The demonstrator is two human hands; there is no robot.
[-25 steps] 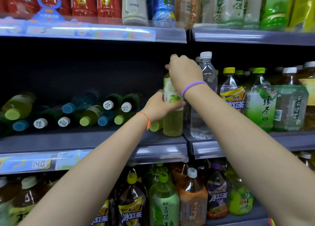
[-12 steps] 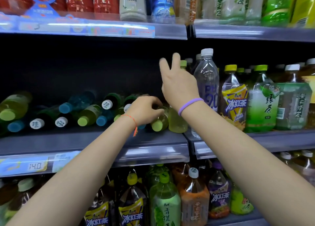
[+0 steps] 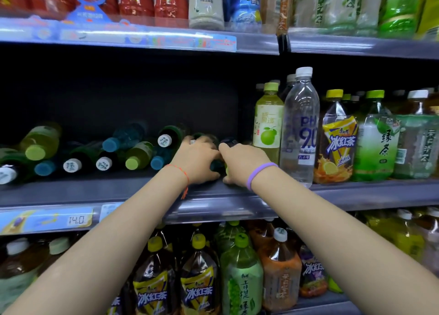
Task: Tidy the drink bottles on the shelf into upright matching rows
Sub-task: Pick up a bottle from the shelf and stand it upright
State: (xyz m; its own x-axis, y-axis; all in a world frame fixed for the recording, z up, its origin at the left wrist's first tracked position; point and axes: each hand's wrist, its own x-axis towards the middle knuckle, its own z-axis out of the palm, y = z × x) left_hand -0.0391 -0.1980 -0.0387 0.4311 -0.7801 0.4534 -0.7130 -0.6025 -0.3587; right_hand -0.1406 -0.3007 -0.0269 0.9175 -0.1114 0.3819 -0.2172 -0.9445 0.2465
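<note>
While both hands reach into the fallen pile on the middle shelf (image 3: 133, 191), the left hand (image 3: 198, 159) curls over a dark lying bottle (image 3: 206, 139) and the right hand (image 3: 242, 162) curls beside it, though I cannot tell what its fingers hold. Full, smooth plastic bottles like these should feel fairly heavy, firm and a little slick, so the body just below the shoulder looks the surest hold. About a dozen lie capped-end outward: roughly four white caps, four blue, three green; one pale green bottle (image 3: 268, 124) stands upright beside the clear bottle (image 3: 300, 129).

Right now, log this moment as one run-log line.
left hand: on lying bottles | right hand: on lying bottles | grip: unclear | pale green bottle: upright beside clear bottle | pile: lying
</note>
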